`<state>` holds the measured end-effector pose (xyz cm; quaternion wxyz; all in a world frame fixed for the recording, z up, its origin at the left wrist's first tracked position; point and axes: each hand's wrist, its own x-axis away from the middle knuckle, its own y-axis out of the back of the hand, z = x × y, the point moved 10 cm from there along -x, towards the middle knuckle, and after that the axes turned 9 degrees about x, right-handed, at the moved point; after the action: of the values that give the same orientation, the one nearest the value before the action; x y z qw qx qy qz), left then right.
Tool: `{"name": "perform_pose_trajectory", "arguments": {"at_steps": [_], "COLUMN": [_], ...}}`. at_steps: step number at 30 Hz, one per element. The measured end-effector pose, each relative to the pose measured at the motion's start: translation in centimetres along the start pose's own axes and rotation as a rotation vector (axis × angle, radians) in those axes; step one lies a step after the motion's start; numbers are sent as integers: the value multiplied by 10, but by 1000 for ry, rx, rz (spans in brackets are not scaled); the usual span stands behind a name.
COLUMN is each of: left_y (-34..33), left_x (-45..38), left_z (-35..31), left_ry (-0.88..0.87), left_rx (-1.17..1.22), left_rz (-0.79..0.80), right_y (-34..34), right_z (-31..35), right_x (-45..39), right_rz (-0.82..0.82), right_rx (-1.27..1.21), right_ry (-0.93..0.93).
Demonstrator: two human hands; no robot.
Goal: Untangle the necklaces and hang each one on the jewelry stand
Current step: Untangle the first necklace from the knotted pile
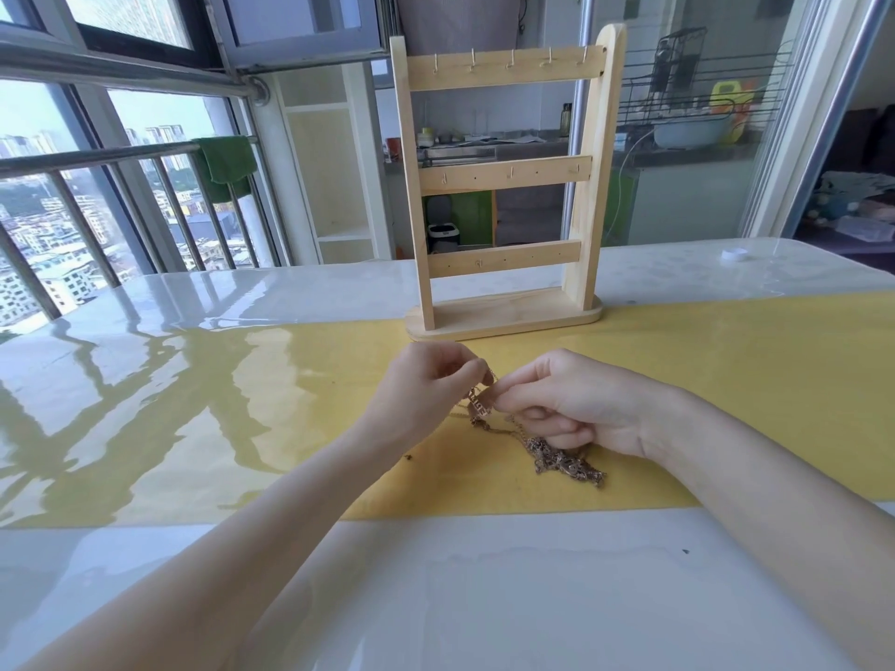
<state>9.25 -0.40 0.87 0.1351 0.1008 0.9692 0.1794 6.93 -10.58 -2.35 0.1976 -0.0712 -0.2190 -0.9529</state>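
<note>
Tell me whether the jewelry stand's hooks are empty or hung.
Empty. The jewelry stand shows bare hooks on all three bars; the necklaces lie tangled on the table.

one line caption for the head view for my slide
Both hands, left and right, pinch a tangled clump of gold necklaces on the yellow mat before the empty wooden jewelry stand.

Both hands meet over the yellow strip of the glossy surface point(193, 380). The left hand point(426, 385) and right hand point(571, 404) each pinch a gold chain from the tangled necklaces point(562, 457) lying below. The wooden stand point(503, 186) rises behind, its hooks bare.
</note>
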Motion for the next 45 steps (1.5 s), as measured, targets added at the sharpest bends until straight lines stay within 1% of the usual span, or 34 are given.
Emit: {"name": "perform_pose_trajectory", "arguments": {"at_steps": [2,4,8,10,12,14,18,22,24,26,28,30,32,34,35,38,40,42,45], "left_y": [-3,-4,-1,-1,-2,-1,5,9,10,9,8,8,8,5,3,0,2,4,2], "left_x": [2,5,8,9,9,9,6,3,3,3,3,3,3,3,3,4,4,4,5], "left_z": [-12,-21,-26,-28,-31,-32,-26,-12,-8,-8,-8,-3,4,8,8,7,7,7,6], "left_ry": [-106,-177,-231,-256,-290,-295,-235,-117,-82,-66,-47,9,85,128,133,135,134,131,130], "left_rx": [-112,-157,-103,-122,-146,-135,-77,-1,34,55,94,199,307,352,351,317,286,253,219], "left_rz": [-8,-19,-41,-42,-42,-44,-80,-121,-125,-120,-112,-113,-105,-76,-61,-55,-70,-82,-61], "right_y": [-2,-5,-11,-13,-11,-5,10,26,28,27,25,20,14,9,8,12,15,17,19], "right_z": [2,3,6,6,5,3,0,0,-1,-2,-2,0,2,6,8,8,11,14,13], "right_x": [0,1,4,5,4,2,-2,1,1,-1,-2,-2,-1,1,1,1,3,6,6], "right_rz": [26,48,122,153,143,80,-72,-271,-318,-321,-287,-229,-151,-92,-92,-159,-186,-175,-176], "right_rx": [9,13,2,-3,-26,-65,-80,48,91,91,92,100,57,42,71,150,128,89,105], "right_ry": [13,24,16,16,20,16,4,9,7,1,2,13,36,63,73,73,95,112,101]}}
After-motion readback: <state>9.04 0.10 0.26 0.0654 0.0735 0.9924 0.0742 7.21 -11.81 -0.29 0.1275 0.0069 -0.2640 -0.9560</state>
